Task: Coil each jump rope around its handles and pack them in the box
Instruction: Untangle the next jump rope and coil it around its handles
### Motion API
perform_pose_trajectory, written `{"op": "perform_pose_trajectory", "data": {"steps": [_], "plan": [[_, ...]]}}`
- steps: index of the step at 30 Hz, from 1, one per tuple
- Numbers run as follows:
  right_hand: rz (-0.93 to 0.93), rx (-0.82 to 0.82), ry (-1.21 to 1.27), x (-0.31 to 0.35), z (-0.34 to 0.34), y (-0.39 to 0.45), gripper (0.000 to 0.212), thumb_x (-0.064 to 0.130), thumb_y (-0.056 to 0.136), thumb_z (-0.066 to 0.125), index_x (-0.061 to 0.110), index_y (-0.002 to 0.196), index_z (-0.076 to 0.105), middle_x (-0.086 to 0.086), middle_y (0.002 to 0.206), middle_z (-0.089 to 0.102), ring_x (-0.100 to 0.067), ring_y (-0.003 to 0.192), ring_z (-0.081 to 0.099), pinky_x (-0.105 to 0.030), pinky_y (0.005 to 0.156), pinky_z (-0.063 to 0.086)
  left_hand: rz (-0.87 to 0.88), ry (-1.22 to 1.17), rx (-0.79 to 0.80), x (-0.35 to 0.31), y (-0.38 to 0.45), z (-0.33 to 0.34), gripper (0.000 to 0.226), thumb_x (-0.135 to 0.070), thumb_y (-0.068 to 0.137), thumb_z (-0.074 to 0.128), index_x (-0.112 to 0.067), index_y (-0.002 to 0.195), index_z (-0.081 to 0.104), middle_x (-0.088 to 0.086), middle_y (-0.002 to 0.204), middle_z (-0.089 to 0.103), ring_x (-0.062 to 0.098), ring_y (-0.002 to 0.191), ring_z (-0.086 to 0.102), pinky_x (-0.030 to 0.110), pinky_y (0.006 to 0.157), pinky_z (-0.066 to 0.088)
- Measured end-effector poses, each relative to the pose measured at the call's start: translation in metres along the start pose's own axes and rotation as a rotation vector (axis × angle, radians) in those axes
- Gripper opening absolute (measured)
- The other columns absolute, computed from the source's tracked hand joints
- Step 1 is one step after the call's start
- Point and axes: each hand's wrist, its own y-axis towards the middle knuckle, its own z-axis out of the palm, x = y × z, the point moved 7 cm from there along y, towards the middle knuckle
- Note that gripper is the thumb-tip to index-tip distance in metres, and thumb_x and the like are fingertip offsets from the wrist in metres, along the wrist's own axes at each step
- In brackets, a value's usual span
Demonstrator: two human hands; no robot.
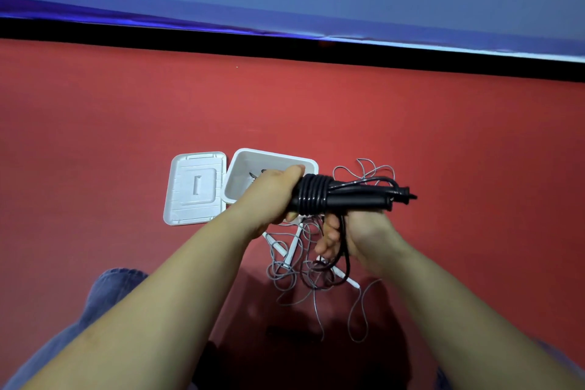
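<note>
The left hand (pixel 278 196) is clenched around the butt end of the black handles (pixel 351 196), which point toward three o'clock with about seven turns of black rope (pixel 311 196) wound tight beside the fist. The right hand (pixel 351 237), just below at five o'clock of the coil, curls its fingers around the loose tail of that rope.

The main risk, as I judge it, is that the tail hangs down into the tangle of grey rope (pixel 304 269) on the red floor (pixel 126 123); a further wrap could snag a grey loop and drag it into the coil. If the right hand slackens, the wound turns may spring loose. The white box (pixel 234 174) sits at ten o'clock behind the left hand and could be nudged.

Count: one black rope with two black handles held together; at least one grey rope with two white handles (pixel 292 247) visible on the floor, though the tangle hides whether there are more; one box, something dark already inside; one lid (pixel 194 187) touching its left side.
</note>
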Motion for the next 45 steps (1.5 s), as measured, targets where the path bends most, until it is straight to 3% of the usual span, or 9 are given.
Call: {"op": "perform_pose_trajectory", "data": {"steps": [8, 11, 14, 20, 25, 29, 34, 40, 45], "plan": [[-0.189, 0.056, -0.337, 0.003, 0.013, -0.010, 0.044, 0.035, 0.100, 0.034, 0.007, 0.071, 0.053, 0.001, 0.038, 0.040, -0.019, 0.038, 0.057, -0.021, 0.041, 0.040, -0.074, 0.095, -0.294, 0.001, 0.004, -0.030, 0.048, -0.026, 0.096, 0.031, -0.009, 0.053, 0.045, 0.000, 0.029, 0.042, 0.020, 0.041, 0.035, 0.025, 0.046, 0.025], [-0.296, 0.052, -0.651, 0.011, 0.017, -0.019, 0.035, 0.038, 0.095, 0.045, 0.007, 0.082, 0.056, -0.001, 0.046, 0.047, -0.014, 0.043, 0.055, -0.029, 0.051, 0.041, -0.019, 0.198, -0.418, -0.001, 0.004, -0.047, 0.046, -0.024, 0.096, 0.031, -0.008, 0.054, 0.042, 0.007, 0.046, 0.047, 0.029, 0.056, 0.043, 0.028, 0.055, 0.032], [-0.535, -0.099, -0.993, 0.033, 0.010, -0.027, 0.031, 0.038, 0.091, 0.053, 0.016, 0.069, 0.052, 0.004, 0.050, 0.045, -0.008, 0.048, 0.040, -0.026, 0.052, 0.034, 0.002, 0.349, -0.484, 0.001, 0.003, -0.054, 0.047, -0.030, 0.097, 0.028, -0.011, 0.056, 0.041, 0.010, 0.061, 0.047, 0.032, 0.068, 0.048, 0.031, 0.062, 0.036], [-0.757, -0.346, -1.013, 0.058, -0.019, -0.035, 0.020, 0.037, 0.082, 0.059, 0.027, 0.093, 0.072, 0.015, 0.074, 0.056, -0.006, 0.072, 0.050, -0.029, 0.064, 0.039, 0.031, 0.562, -0.342, -0.004, 0.004, -0.035, 0.050, -0.035, 0.099, 0.030, -0.013, 0.056, 0.044, 0.006, 0.060, 0.048, 0.025, 0.063, 0.046, 0.029, 0.054, 0.030], [-0.504, -0.294, -1.091, 0.051, -0.038, -0.024, 0.026, 0.051, 0.080, 0.062, 0.032, 0.095, 0.073, 0.010, 0.084, 0.063, -0.006, 0.080, 0.056, -0.030, 0.072, 0.043, 0.139, 0.558, -0.031, -0.004, 0.005, -0.011, 0.048, -0.039, 0.100, 0.034, -0.010, 0.063, 0.046, 0.004, 0.051, 0.046, 0.020, 0.052, 0.044, 0.030, 0.056, 0.033], [-0.231, -0.015, -0.817, 0.030, -0.035, -0.017, 0.048, 0.049, 0.087, 0.055, 0.010, 0.059, 0.055, 0.004, 0.043, 0.040, -0.008, 0.040, 0.035, -0.023, 0.045, 0.029, 0.181, 0.493, 0.127, -0.005, -0.005, 0.003, 0.046, -0.040, 0.099, 0.038, -0.012, 0.063, 0.044, 0.001, 0.048, 0.042, 0.015, 0.043, 0.036, 0.029, 0.056, 0.033], [-0.155, 0.002, -0.562, 0.036, -0.036, -0.021, 0.049, 0.049, 0.087, 0.050, 0.017, 0.050, 0.045, 0.008, 0.040, 0.038, -0.007, 0.036, 0.029, -0.018, 0.039, 0.025, 0.207, 0.322, 0.211, -0.014, -0.012, 0.010, 0.051, -0.040, 0.099, 0.038, -0.012, 0.057, 0.042, 0.003, 0.043, 0.041, 0.019, 0.046, 0.036, 0.026, 0.055, 0.033], [-0.191, -0.130, -0.053, 0.036, -0.024, -0.019, 0.056, 0.050, 0.088, 0.044, 0.020, 0.041, 0.041, 0.005, 0.034, 0.035, -0.007, 0.029, 0.031, -0.013, 0.034, 0.026, 0.157, 0.089, 0.187, -0.018, -0.011, 0.009, 0.051, -0.039, 0.099, 0.034, -0.012, 0.056, 0.042, 0.003, 0.037, 0.037, 0.015, 0.037, 0.030, 0.017, 0.040, 0.026], [-0.254, -0.363, -0.050, 0.022, -0.030, -0.008, 0.049, 0.029, 0.101, 0.038, 0.016, 0.054, 0.045, 0.005, 0.036, 0.038, -0.004, 0.029, 0.032, -0.016, 0.034, 0.029, 0.026, -0.066, 0.085, -0.006, -0.004, 0.009, 0.046, -0.035, 0.099, 0.036, -0.016, 0.057, 0.042, 0.000, 0.036, 0.038, 0.013, 0.034, 0.032, 0.016, 0.040, 0.023]]}}
